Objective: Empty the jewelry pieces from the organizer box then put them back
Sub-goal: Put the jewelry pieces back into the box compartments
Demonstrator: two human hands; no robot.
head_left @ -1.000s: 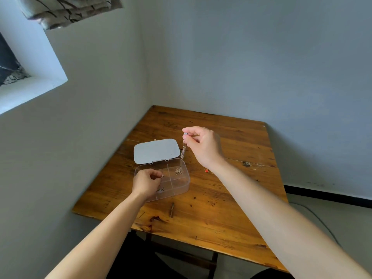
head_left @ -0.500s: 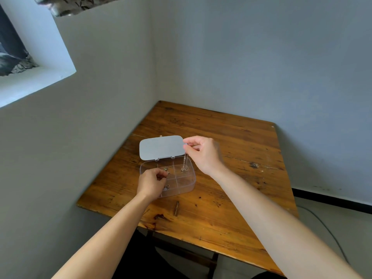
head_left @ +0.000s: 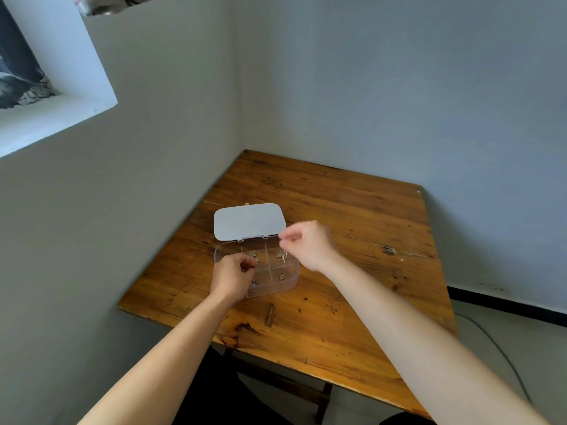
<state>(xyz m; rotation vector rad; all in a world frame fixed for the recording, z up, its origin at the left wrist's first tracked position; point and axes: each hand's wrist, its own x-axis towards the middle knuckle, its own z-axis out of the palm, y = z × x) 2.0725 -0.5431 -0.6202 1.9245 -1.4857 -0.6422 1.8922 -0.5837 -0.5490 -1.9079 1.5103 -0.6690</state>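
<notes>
A wooden worktop (head_left: 352,228) fills the corner of a grey-walled room, and on it sits the clear box (head_left: 288,285), its grey lid (head_left: 248,220) thrown back flat on the far side. Everything here is placed from that box.

A second ago the right hand (head_left: 306,245) was raised over the box's right edge with a thin chain hanging from its pinch. Now the hand is lower, at the box's far right corner, and the chain (head_left: 284,261) trails down into the far right compartment, its lower end among the pieces already lying there. The fingers (head_left: 288,236) look pinched on its top end, though motion blur makes that hard to confirm. The left hand (head_left: 234,276) has stayed at the box's near left side — curled, fingertips inside a left compartment; whether it grips a piece or just steadies the box cannot be told.

Small metal pieces show in the far left, near left and near right compartments as well. The worktop around the box carries no loose jewelry that can be made out, so this is likely the refilling half of the task — near its end.
</notes>
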